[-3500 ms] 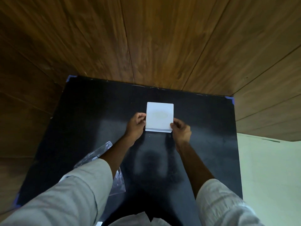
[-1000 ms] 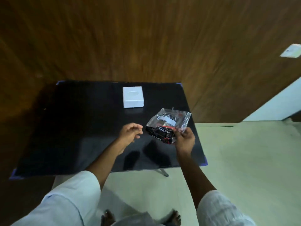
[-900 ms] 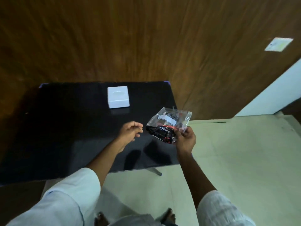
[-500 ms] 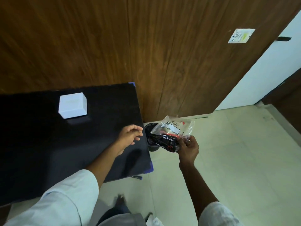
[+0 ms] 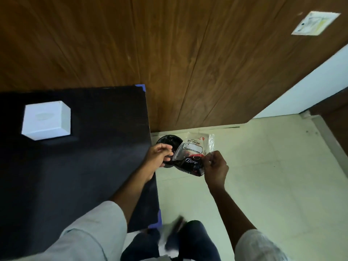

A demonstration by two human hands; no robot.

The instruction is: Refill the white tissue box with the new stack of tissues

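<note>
my right hand (image 5: 214, 167) pinches a clear plastic wrapper (image 5: 194, 153) over a black bin (image 5: 167, 141) on the floor. my left hand (image 5: 158, 158) hangs loosely curled, holding nothing. the white tissue box (image 5: 46, 123) sits closed on the black table (image 5: 90, 166), well apart.

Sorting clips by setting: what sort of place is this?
Likely an indoor office or home room: wood-panelled wall, pale tiled floor, black table holding a tissue box.

tbl (image 5: 75, 176) bare round box (image 5: 46, 120) | bin (image 5: 166, 141) under hands, floor rt open
</note>
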